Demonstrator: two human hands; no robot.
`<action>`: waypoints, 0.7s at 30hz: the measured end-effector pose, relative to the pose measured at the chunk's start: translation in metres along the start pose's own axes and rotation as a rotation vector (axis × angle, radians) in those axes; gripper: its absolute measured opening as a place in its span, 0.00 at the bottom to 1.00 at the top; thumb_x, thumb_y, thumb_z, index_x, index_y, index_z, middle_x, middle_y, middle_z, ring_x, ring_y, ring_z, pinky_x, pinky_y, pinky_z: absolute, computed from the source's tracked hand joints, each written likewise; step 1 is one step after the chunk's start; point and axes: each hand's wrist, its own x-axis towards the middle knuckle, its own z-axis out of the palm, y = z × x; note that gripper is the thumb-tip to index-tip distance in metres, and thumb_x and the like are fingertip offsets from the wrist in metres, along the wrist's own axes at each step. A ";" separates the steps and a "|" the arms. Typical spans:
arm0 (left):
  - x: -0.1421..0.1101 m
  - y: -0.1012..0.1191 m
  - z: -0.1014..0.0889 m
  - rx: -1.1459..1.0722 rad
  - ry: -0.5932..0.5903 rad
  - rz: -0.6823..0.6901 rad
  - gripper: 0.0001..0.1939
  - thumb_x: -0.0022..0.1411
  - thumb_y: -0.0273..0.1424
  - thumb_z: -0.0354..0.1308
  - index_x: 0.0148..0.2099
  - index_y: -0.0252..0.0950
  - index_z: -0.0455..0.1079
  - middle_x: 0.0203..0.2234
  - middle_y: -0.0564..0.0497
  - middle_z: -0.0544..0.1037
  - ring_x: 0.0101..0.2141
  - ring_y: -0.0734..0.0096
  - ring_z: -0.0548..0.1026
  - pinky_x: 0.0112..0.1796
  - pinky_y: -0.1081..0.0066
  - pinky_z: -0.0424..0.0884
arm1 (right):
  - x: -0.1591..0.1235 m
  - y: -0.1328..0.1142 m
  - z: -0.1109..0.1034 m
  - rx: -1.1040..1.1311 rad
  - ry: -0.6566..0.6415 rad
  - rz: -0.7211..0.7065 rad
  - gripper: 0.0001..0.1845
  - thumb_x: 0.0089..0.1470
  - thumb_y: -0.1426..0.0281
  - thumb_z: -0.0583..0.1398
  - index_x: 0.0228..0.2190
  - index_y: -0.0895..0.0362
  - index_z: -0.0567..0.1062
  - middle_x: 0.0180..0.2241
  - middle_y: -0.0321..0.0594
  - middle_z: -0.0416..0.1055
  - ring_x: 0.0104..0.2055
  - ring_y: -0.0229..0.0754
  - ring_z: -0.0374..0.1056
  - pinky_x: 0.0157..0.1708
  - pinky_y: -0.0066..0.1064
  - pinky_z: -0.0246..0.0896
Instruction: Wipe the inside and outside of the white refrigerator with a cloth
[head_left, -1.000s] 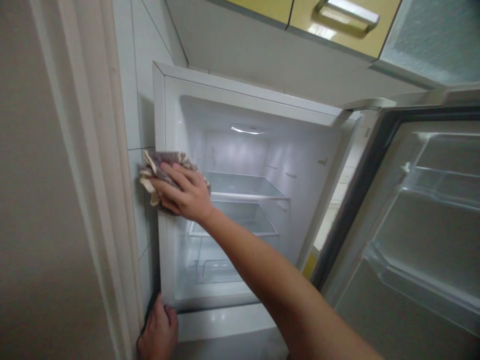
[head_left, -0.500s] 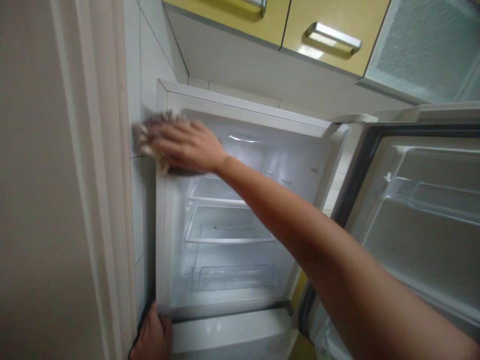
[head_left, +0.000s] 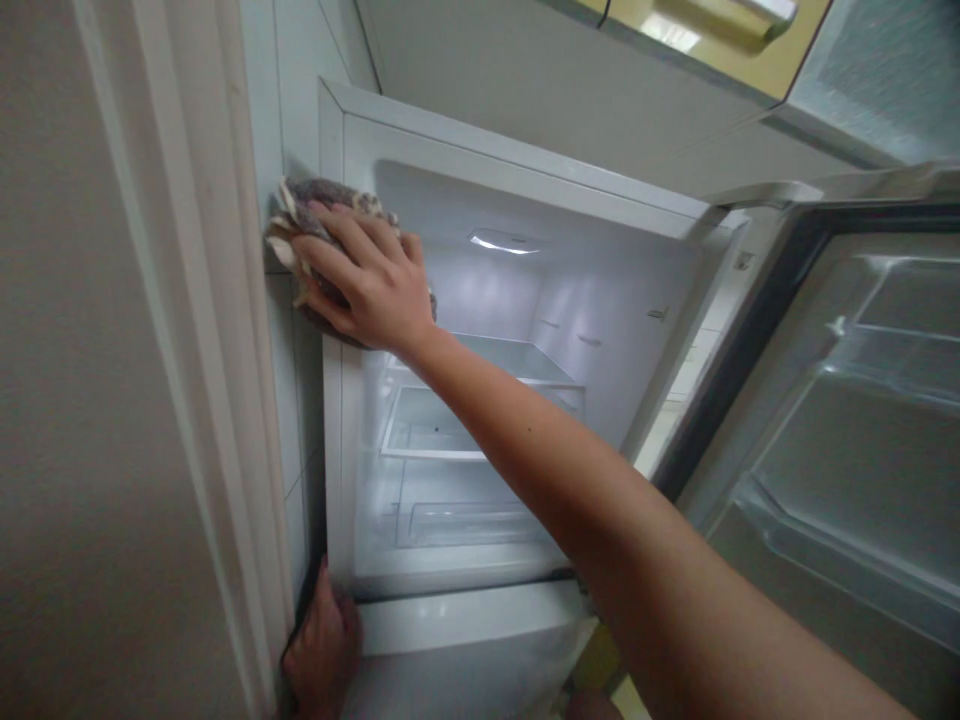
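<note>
My right hand (head_left: 375,275) lies spread over a grey-and-cream patterned cloth (head_left: 330,192), pressing it against the upper left frame of the open fridge (head_left: 335,480). The cloth is bunched under the fingers and sticks out past the frame's outer side. Low on the left, my left hand (head_left: 324,645) grips the fridge's side edge, next to the top of the lower door (head_left: 472,620); some of its fingers are hidden. Inside the fridge, glass shelves (head_left: 427,415) and a clear drawer (head_left: 465,523) are visible, partly covered by my right forearm.
The fridge door (head_left: 862,450), with clear racks, stands open on the right. Yellow cabinets (head_left: 720,45) hang above. A pale door frame (head_left: 202,350) and a tiled wall (head_left: 289,400) stand close on the left.
My right hand and the cloth have moved down along the fridge's left frame. My view has tilted lower, so the cabinets sit higher in it. My left hand stays at the side edge.
</note>
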 end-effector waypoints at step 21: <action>0.002 -0.004 -0.019 -0.271 -0.061 -0.121 0.37 0.76 0.44 0.50 0.79 0.33 0.56 0.56 0.33 0.85 0.42 0.48 0.87 0.38 0.58 0.77 | -0.355 -0.266 -0.005 0.427 -0.744 -0.001 0.15 0.80 0.64 0.57 0.40 0.51 0.81 0.50 0.33 0.82 0.54 0.40 0.70 0.41 0.40 0.60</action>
